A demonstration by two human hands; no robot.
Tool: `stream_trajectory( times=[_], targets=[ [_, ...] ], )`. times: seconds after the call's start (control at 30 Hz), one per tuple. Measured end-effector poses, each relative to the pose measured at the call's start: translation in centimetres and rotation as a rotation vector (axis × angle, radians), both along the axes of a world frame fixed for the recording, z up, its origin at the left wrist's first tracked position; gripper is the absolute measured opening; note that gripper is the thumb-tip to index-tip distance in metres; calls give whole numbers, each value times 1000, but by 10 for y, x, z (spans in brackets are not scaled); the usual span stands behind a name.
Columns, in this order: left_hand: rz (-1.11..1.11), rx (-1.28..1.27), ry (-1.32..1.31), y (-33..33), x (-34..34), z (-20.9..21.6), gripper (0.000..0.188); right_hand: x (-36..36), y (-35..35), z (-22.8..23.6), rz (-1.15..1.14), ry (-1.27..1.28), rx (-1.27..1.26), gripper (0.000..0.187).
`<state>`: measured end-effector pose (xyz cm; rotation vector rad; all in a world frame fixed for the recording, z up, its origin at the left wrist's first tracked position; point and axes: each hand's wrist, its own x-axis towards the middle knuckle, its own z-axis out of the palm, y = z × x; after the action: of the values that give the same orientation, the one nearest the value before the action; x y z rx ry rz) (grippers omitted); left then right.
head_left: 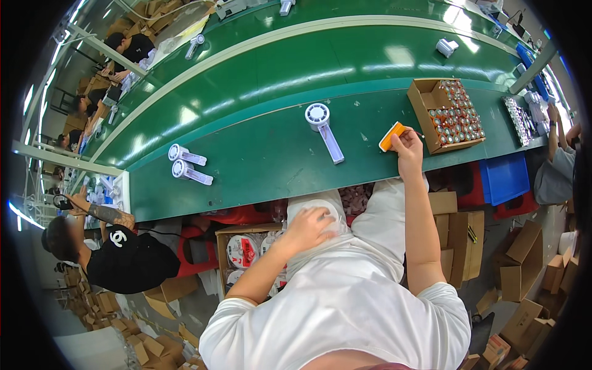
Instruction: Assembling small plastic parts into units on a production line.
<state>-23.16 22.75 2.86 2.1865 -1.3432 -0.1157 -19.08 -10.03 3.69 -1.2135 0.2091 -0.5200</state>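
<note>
My right hand [408,150] is closed on a small orange piece with a white edge [392,137], held over the green table in front of the cardboard box. Its exact kind does not show. My left hand [310,229] is low over my lap, off the table, its fingers apart and partly blurred; nothing can be made out in it. Between the hands, farther in on the table, lies a white handheld fan [317,115] with its handle toward me. Two more handheld fans [188,154] [192,172] lie side by side on the left.
An open cardboard box [425,132] of orange-wrapped cylinders stands at the right. Beyond the table runs a green conveyor [296,74] carrying scattered fans. A blue bin [504,177] sits below the right edge. Co-workers sit at left [129,256] and right [558,172]; cartons stand behind me.
</note>
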Motion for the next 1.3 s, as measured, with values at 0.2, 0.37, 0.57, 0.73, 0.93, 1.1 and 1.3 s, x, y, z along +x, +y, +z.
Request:
stream_trajectory(
  times=[0.2,0.37,0.57,0.73,0.93,1.1,1.3],
  targets=[
    [221,-174,-425,-38,96,73,17,-3,-6,0,42,-12,58,29],
    [84,25,-712,-69,157,69,13,-5,-2,-7,42,-37,36,28],
    [128,215,-475,-97,179,77,14,-8,-1,-6,51,-32,14,31],
    [49,-99,99,-91,209,84,17,-8,-5,-7,48,-22,26,34],
    [350,-559,440,-102,216,17,34,-5,-3,-8,33,27,-91,29],
    [309,-635,303,-98,222,4,27,-2,10,6,23,115,-226,37],
    [260,-622,81,-94,222,14,20,6,75,51,110,147,-450,47]
  ],
)
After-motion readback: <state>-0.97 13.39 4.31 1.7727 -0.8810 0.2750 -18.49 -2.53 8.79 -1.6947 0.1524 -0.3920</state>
